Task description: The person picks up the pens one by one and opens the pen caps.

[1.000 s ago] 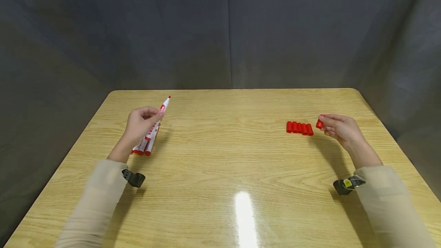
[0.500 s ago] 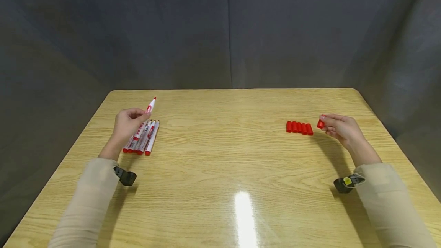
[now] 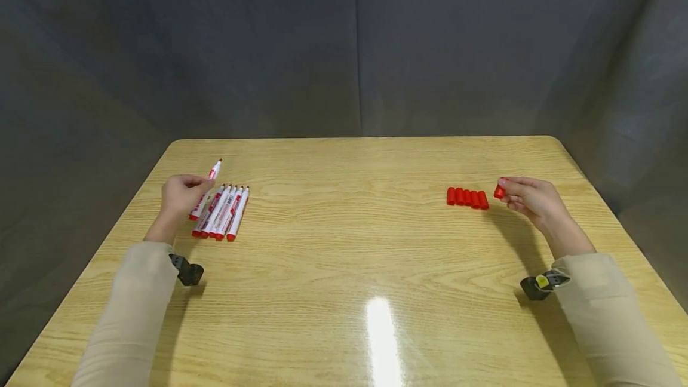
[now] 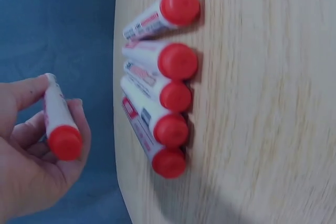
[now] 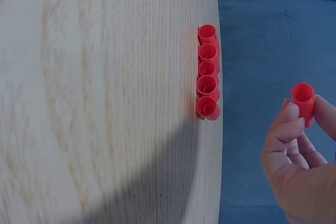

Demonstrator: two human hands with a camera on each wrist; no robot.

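My left hand pinches an uncapped red marker between thumb and fingers, its tip pointing away and its red end towards me. It is held just above and left of a row of several uncapped markers lying side by side on the table. On the right, my right hand pinches a red marker cap, its hollow end facing the wrist camera. Left of that hand several red caps lie in a row, touching one another.
The wood-grain table spans the view, with a bright light reflection near its front. A dark curtain hangs behind its far edge and along both sides. Each wrist carries a small black camera.
My left hand has moved left with its marker, from above the row to its left side, uncovering the markers lying there. The right hand with the cap has stayed almost still.
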